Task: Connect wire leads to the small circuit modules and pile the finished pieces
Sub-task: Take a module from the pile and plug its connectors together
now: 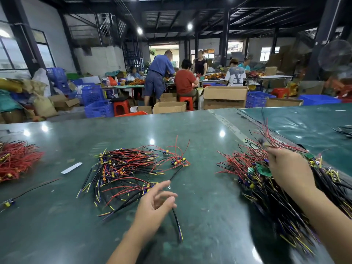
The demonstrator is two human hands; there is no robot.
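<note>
Mid-bench lies a pile of black, red and yellow leads with small yellow-blue modules; the left hand hovers at its near edge, fingers spread loosely, holding nothing; a black lead lies just under them. Toward the right edge a bigger heap carries green boards; the right hand pinches wires above it. A red bundle sits at the left edge; a white strip lies between it and the pile. Cardboard boxes and blue crates stand beyond the bench, contents unclear.
</note>
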